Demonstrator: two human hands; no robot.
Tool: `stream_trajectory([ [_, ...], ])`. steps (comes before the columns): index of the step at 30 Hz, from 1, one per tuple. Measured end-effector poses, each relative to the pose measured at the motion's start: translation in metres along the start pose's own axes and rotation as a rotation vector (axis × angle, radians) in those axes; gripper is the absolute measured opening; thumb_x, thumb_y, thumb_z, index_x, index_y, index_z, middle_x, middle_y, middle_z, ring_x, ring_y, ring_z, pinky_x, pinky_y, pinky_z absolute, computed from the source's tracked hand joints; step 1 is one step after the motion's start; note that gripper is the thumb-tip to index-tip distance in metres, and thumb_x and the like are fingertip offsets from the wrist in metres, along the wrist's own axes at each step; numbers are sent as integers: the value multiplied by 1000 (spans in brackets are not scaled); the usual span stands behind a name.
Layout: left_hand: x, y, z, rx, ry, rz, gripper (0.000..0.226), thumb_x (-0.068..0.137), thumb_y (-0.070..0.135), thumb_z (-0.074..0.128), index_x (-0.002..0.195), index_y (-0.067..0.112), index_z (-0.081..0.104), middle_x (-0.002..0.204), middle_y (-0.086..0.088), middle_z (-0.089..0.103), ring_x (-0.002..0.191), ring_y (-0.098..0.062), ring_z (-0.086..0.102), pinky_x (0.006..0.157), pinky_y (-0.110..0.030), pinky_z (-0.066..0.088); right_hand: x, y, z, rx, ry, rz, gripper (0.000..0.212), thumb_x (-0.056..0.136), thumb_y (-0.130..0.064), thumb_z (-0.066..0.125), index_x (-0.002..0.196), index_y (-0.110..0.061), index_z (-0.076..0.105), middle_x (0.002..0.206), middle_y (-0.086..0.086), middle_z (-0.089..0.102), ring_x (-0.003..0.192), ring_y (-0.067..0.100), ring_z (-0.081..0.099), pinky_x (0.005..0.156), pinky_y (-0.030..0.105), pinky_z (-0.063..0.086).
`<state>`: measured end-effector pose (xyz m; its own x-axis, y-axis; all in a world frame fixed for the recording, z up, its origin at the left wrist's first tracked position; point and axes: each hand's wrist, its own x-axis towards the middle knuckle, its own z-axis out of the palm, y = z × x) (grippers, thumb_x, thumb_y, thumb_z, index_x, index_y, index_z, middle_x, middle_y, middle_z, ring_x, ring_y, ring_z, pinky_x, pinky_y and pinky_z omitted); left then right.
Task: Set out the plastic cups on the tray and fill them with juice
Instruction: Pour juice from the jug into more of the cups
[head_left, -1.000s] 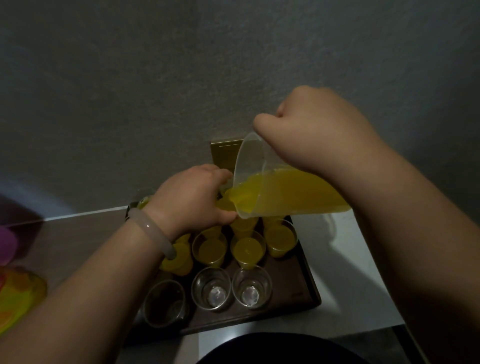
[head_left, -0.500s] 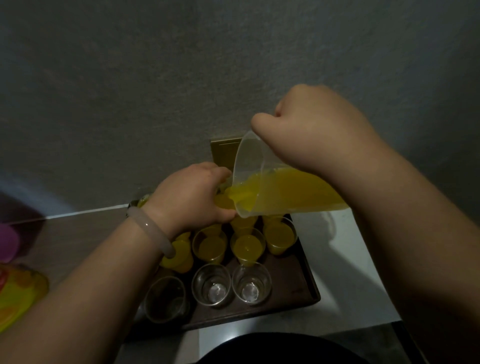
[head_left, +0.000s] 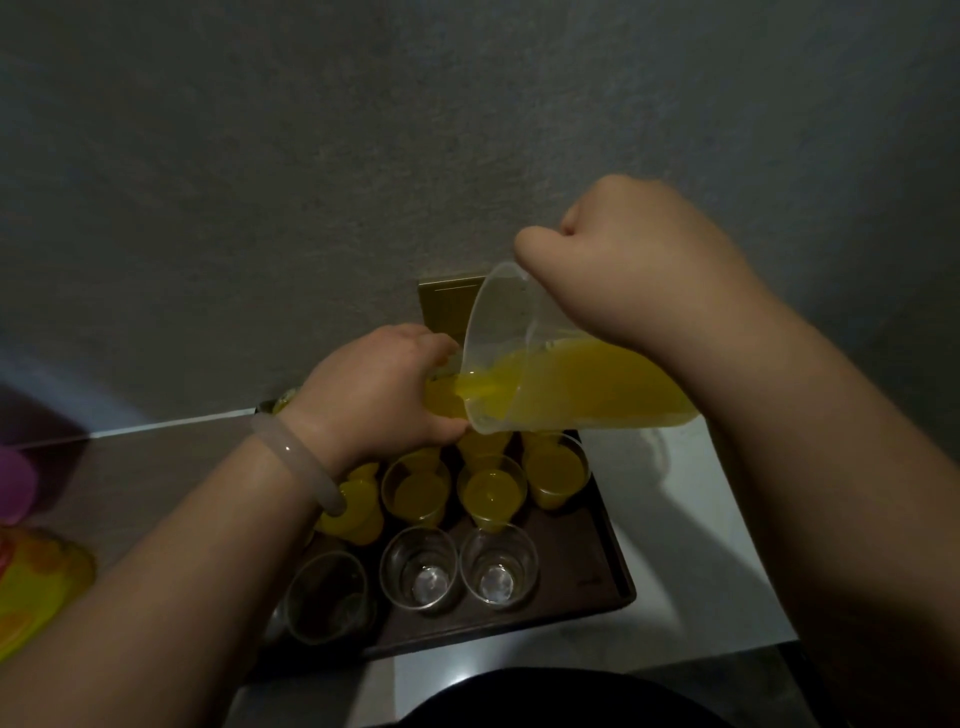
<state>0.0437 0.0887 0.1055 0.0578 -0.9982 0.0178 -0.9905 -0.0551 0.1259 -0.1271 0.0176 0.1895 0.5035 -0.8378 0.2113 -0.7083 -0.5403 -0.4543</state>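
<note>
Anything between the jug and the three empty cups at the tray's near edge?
Only the left forearm, which crosses close by the leftmost empty cup. The middle empty cup and right empty cup have nothing visible over them.

Filled cups (head_left: 491, 491) behind empty cups (head_left: 418, 566) on tray (head_left: 587, 577)

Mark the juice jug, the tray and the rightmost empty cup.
juice jug (head_left: 582, 384), head view, on its juice-filled side wall.
tray (head_left: 582, 566), head view, on the bare floor near its right edge.
rightmost empty cup (head_left: 497, 566), head view, in the middle of its clear interior.
</note>
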Motion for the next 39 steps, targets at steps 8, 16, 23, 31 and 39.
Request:
stream_trajectory([
  [8, -3, -1, -4, -68, 29, -15, 68, 68, 58, 68, 128, 30, 55, 120, 10, 58, 110, -9, 53, 86, -28, 48, 1, 28, 2, 357, 43, 130, 35, 82, -29, 55, 52, -13, 43, 52, 6, 32, 48, 18, 30, 53, 37, 27],
  [16, -9, 2, -7, -87, 68, -23, 71, 69, 54, 72, 131, 28, 53, 124, 9, 59, 115, -9, 53, 91, -26, 44, -8, 63, 4, 661, 60, 287, 26, 79, -24, 54, 59, -8, 53, 50, 4, 45, 47, 18, 41, 51, 35, 34],
  [23, -15, 13, -11, -109, 57, -15, 72, 68, 55, 73, 131, 26, 53, 121, 9, 59, 109, -7, 54, 85, -20, 41, -18, 83, 0, 880, 207, 387, 37, 86, -17, 49, 50, -15, 47, 39, -8, 42, 36, 7, 36, 38, 19, 28],
  [31, -16, 55, -19, -146, -46, 162, 80, 61, 64, 65, 132, 30, 51, 115, 13, 58, 101, -1, 53, 87, -22, 48, -26, 95, 7, 906, 407, 432, 23, 67, -34, 47, 51, -18, 50, 53, 2, 47, 57, 21, 42, 54, 35, 31],
  [39, -10, 86, -4, -114, -177, 362, 83, 70, 57, 72, 141, 30, 39, 124, 12, 52, 107, -2, 51, 92, -26, 47, -34, 111, 20, 956, 488, 504, 29, 67, -36, 48, 45, -18, 55, 55, 4, 48, 59, 22, 43, 58, 39, 33],
])
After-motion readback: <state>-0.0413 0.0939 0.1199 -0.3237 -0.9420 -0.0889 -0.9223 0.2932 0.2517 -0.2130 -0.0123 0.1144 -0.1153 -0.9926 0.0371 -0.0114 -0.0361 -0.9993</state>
